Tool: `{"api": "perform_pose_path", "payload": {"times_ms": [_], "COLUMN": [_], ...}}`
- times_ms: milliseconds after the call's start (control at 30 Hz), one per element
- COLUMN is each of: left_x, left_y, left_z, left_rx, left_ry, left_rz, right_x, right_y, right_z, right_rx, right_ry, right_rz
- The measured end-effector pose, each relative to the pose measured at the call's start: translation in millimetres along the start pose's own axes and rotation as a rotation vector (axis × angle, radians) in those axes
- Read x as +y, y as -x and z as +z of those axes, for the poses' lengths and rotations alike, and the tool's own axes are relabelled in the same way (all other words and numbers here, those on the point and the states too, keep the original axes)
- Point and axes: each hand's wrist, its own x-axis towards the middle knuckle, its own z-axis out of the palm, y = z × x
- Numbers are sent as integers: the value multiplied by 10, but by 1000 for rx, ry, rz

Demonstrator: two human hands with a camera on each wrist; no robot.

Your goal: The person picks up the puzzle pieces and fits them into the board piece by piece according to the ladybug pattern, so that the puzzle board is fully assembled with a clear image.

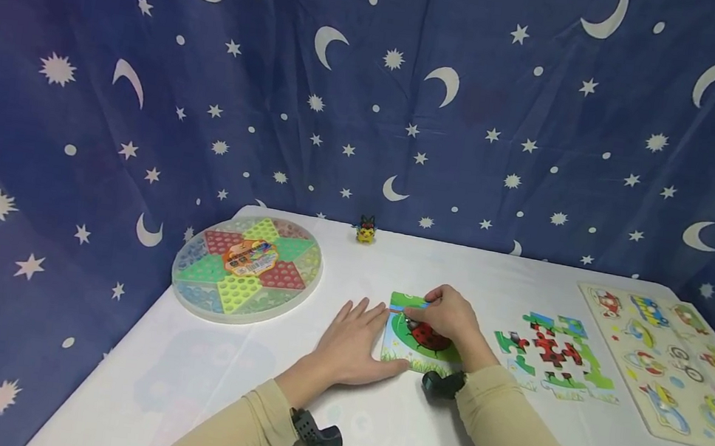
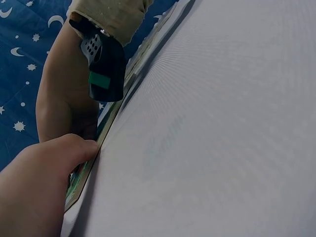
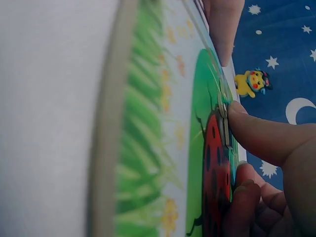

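A square ladybug jigsaw board (image 1: 405,349) lies on the white table, with a ladybug (image 3: 213,163) on green printed in it. My left hand (image 1: 352,343) rests at the board's left side, fingers spread; in the left wrist view its thumb (image 2: 81,148) touches the board's edge. Over the upper part of the board, my right hand (image 1: 453,318) pinches a small jigsaw piece (image 3: 225,124) between thumb and fingers, against the picture. Whether the piece sits flat in place is hidden by the fingers.
Several loose jigsaw pieces (image 1: 552,351) lie right of the board. A wooden peg puzzle (image 1: 639,380) is at far right, a round Chinese checkers board (image 1: 195,292) at left. A small yellow figure (image 1: 366,234) stands near the back edge, before a starry blue curtain (image 1: 370,120).
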Motion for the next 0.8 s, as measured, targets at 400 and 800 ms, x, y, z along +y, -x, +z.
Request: {"api": "perform_pose_path", "payload": {"times_ms": [400, 800], "left_x": [6, 19], "left_y": [14, -34], "left_z": [-16, -2], "left_rx": [21, 49], "left_ry": [54, 77], "left_rz": [0, 16], "right_x": [41, 50], "right_y": [-92, -117], "right_z": [-43, -141], "right_rx": [-56, -95], "right_ry": [-1, 62], "right_rz": [-37, -106]}}
